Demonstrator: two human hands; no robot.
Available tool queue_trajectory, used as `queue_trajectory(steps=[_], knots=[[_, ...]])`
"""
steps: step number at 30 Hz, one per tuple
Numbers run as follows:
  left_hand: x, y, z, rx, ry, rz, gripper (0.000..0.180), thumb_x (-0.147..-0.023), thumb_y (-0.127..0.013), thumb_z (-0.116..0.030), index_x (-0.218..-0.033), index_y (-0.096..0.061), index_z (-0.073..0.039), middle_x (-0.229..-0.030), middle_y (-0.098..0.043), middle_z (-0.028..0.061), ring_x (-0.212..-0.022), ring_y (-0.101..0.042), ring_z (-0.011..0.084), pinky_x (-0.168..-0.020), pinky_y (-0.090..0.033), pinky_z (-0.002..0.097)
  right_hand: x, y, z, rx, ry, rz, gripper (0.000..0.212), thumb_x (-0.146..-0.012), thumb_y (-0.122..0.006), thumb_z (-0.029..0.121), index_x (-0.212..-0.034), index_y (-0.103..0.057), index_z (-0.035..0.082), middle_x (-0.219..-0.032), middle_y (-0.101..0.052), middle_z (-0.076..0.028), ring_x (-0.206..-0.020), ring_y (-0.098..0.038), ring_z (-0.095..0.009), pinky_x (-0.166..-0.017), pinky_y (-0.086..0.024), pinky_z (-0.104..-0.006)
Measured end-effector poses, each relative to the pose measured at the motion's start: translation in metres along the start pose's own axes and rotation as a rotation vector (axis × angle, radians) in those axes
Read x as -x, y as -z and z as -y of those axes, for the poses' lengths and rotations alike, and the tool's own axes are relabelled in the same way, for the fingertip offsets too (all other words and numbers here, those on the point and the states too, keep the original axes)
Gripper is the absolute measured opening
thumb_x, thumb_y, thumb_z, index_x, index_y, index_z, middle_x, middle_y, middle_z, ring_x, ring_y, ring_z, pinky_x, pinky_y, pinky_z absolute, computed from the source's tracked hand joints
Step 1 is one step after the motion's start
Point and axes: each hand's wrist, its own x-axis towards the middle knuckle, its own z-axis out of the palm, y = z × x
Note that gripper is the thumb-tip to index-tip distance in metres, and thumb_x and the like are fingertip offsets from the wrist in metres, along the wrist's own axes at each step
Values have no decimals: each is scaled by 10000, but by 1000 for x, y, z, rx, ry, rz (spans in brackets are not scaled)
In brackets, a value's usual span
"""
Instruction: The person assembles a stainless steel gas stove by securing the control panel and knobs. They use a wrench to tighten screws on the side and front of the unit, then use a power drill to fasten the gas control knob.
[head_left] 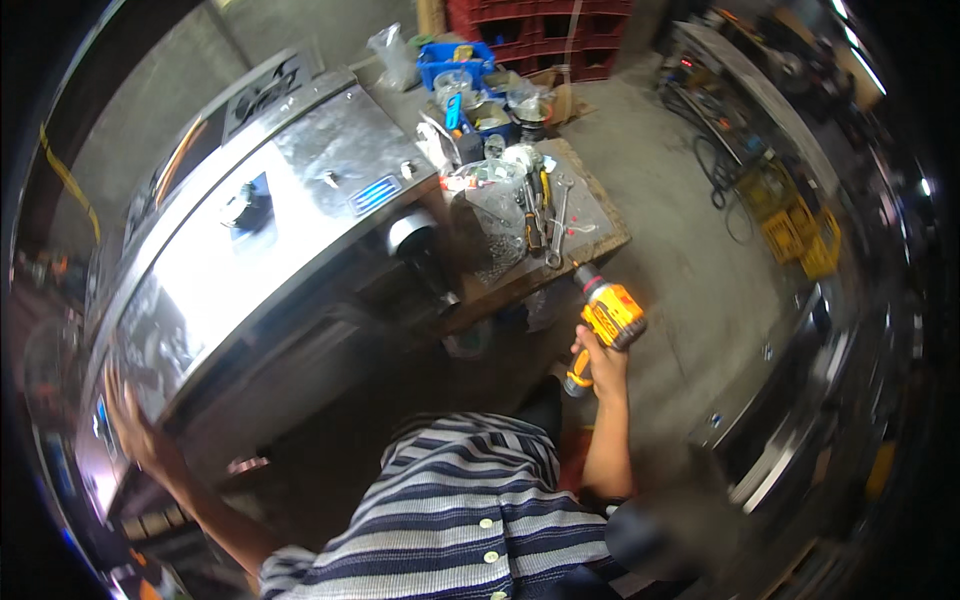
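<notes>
My right hand point(606, 368) is wrapped round the grip of a yellow and black cordless drill point(612, 312). The drill's nose points up and left, close to the corner of a small wooden bench point(597, 240). Over at the far left, my left hand point(130, 425) lies with fingers stretched out on the end of a long, shiny sheet-metal cabinet point(290, 225). A round fitting point(240, 207) stands on the metal face, and a blue-and-white label point(376, 195) sits near its right end. A dark cylindrical part point(425, 260) sticks out below that end.
On the bench lie a combination wrench point(560, 225), a screwdriver point(533, 232) and clear plastic bags point(497, 205). Behind it are a blue bin point(455, 65) and stacked red crates point(545, 35). Yellow crates point(790, 232) and cables point(712, 165) are on the right, beside a long rack point(750, 80).
</notes>
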Motion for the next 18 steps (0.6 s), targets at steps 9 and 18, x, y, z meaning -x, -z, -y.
queue_trajectory(steps=[9, 18], knots=[[-34, -121, -30, -409, 133, 556, 519, -1091, -463, -184, -1595, -411, -70, -1704, -299, 204, -1600, -239, 342, -1289, -193, 523, -263, -31, 28, 740, 273, 458, 306, -816, -816, 156, -1042, -724, -28, -957, -762, -211, -932, -762, -353, -794, -569, -443], [-31, -107, -80, -347, 364, 573, 634, -1120, -362, -427, -1659, -320, -96, -1741, -217, 175, -1627, -150, 326, -1305, -98, 510, -417, -115, -21, 1440, 818, 756, 690, -776, -797, 121, -1430, -578, 141, -1184, -687, -189, -1147, -638, -384, -1014, -484, -501]])
